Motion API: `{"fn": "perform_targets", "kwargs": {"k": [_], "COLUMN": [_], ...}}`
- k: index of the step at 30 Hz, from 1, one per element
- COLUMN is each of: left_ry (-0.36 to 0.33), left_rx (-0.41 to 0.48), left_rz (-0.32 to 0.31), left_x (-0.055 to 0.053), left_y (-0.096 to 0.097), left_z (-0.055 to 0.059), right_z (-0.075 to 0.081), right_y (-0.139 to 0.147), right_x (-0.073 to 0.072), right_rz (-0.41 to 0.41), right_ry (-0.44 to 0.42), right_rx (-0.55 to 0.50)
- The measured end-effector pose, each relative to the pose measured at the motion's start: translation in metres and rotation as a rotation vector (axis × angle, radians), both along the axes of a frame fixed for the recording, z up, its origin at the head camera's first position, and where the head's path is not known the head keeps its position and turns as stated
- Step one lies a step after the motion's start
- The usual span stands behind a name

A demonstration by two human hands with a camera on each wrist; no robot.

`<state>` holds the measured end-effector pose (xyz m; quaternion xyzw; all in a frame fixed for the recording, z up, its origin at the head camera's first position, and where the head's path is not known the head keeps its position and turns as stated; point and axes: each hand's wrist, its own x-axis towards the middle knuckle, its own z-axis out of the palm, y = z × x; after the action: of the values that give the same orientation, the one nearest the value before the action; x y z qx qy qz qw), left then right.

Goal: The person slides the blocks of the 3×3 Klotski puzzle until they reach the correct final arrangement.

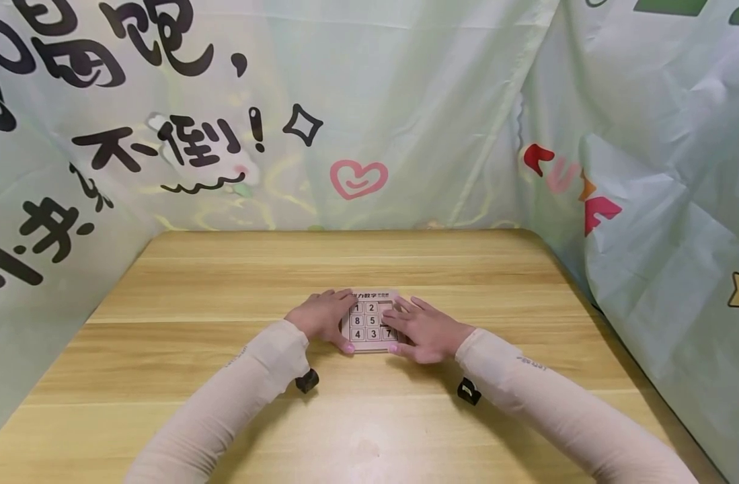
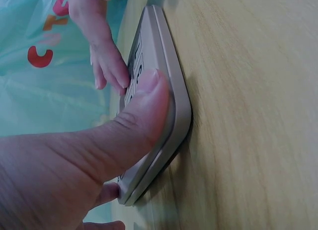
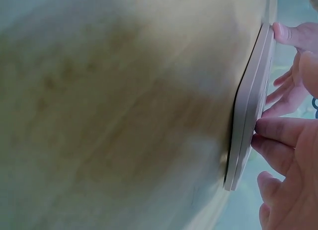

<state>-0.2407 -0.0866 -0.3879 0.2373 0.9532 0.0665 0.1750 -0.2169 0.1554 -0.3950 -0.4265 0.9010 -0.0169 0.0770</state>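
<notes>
A flat, pinkish number slide puzzle point(image 1: 372, 320) lies on the table between both hands, its black-numbered tiles facing up. My left hand point(image 1: 322, 316) holds its left side, thumb at the near corner and fingers at the far one. In the left wrist view that thumb point(image 2: 144, 103) lies over the puzzle's rounded frame point(image 2: 181, 98). My right hand point(image 1: 431, 333) reaches over the right side with outstretched fingers touching the tiles, its thumb at the near right corner. Those fingers hide part of the right-hand column. The right wrist view shows the puzzle's layered edge point(image 3: 243, 115) low on the table.
The wood-grain table point(image 1: 369, 417) has rounded far corners. Printed cloth point(image 1: 417, 121) hangs behind it and along both sides, with black lettering and a pink heart point(image 1: 359, 179). Black wrist pieces point(image 1: 307, 381) sit under the pale sleeves.
</notes>
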Motion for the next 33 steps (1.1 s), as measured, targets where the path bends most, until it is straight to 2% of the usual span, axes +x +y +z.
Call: {"fn": "perform_targets", "kwargs": {"k": [18, 25, 33], "left_ry": [-0.014, -0.014, -0.006], "left_rx": [0.025, 0.024, 0.018], "left_rz": [0.008, 0.009, 0.003], "left_x": [0.000, 0.000, 0.001], "left_y": [0.000, -0.001, -0.002], "left_z": [0.000, 0.000, 0.001], "right_z": [-0.003, -0.003, -0.005], "right_y": [-0.005, -0.006, -0.013], "right_x": [-0.018, -0.017, -0.009], "right_rz": [-0.060, -0.056, 0.001], "right_ry": [-0.036, -0.019, 0.021], "right_rx": [-0.001, 0.008, 0.015]}}
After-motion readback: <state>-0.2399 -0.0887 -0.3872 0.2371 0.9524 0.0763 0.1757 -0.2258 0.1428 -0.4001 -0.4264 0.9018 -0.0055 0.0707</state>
